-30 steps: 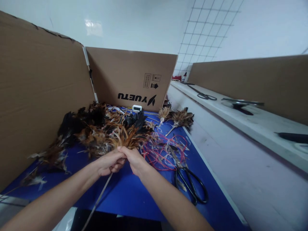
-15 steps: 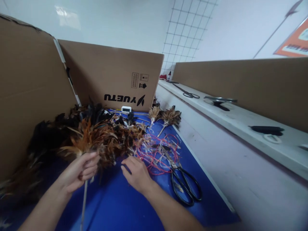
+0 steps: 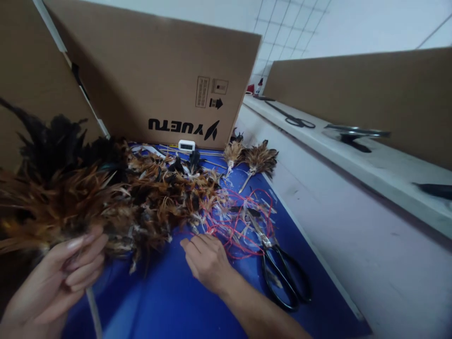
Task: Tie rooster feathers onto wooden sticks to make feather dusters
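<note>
My left hand [image 3: 76, 273] is closed around the neck of a feather duster [image 3: 60, 197] at the lower left. Brown and black feathers fan out above the fist, and a thin pale stick [image 3: 93, 313] comes out below it. My right hand [image 3: 208, 259] is over the blue table, fingers curled down and together by a tangle of red string [image 3: 229, 235]. What its fingertips hold, if anything, is hidden. A heap of loose brown feathers [image 3: 158, 193] lies between and beyond the hands. Large black-handled scissors [image 3: 278, 268] rest to the right, blades on the string.
Cardboard panels [image 3: 141, 80] stand at the back and left. A small white digital display [image 3: 186, 145] sits before the back panel. Two feather bundles [image 3: 259, 157] lie near the wall. On the right ledge [image 3: 339, 146] are another pair of scissors [image 3: 299, 121] and dark tools.
My left hand has brought the duster left and nearer to me. My right hand's fingers have drawn together beside the string. The view has shifted, so the back panel looks larger.
</note>
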`<action>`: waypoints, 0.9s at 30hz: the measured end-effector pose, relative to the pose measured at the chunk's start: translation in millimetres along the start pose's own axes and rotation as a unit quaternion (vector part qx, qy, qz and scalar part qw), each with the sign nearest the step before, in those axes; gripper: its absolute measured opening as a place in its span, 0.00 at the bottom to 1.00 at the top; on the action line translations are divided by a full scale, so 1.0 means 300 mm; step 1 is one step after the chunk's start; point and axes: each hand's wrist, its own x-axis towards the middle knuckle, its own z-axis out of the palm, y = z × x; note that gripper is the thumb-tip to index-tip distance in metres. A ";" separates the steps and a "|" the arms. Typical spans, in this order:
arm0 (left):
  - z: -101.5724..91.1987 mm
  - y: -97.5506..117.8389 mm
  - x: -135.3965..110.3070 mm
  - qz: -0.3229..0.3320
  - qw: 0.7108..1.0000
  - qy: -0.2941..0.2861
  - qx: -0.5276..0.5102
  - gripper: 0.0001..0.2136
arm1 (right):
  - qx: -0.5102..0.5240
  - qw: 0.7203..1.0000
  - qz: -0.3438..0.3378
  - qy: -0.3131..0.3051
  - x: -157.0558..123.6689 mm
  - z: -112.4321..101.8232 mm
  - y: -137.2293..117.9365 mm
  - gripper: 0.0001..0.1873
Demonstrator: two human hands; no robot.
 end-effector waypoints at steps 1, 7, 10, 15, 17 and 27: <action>0.003 0.001 -0.006 0.020 0.999 0.018 -0.027 0.15 | 0.000 1.000 0.003 0.000 -0.002 0.001 0.003 0.12; 0.051 0.006 -0.032 0.049 0.994 0.010 -0.100 0.16 | -0.003 1.000 0.005 0.003 -0.012 0.008 0.012 0.13; 0.074 0.008 -0.032 0.070 0.991 -0.029 -0.107 0.16 | -0.004 1.000 -0.003 -0.001 -0.015 0.006 0.014 0.14; 0.116 0.002 -0.051 0.092 0.989 -0.077 -0.085 0.16 | 0.002 1.000 0.008 -0.002 -0.021 0.007 0.027 0.14; 0.124 -0.003 -0.081 0.105 0.988 -0.084 -0.074 0.15 | 0.015 1.000 0.022 -0.003 -0.023 0.012 0.031 0.13; 0.015 -0.031 -0.318 0.142 0.988 0.052 -0.035 0.18 | 0.099 0.993 0.020 -0.068 0.024 0.022 -0.057 0.11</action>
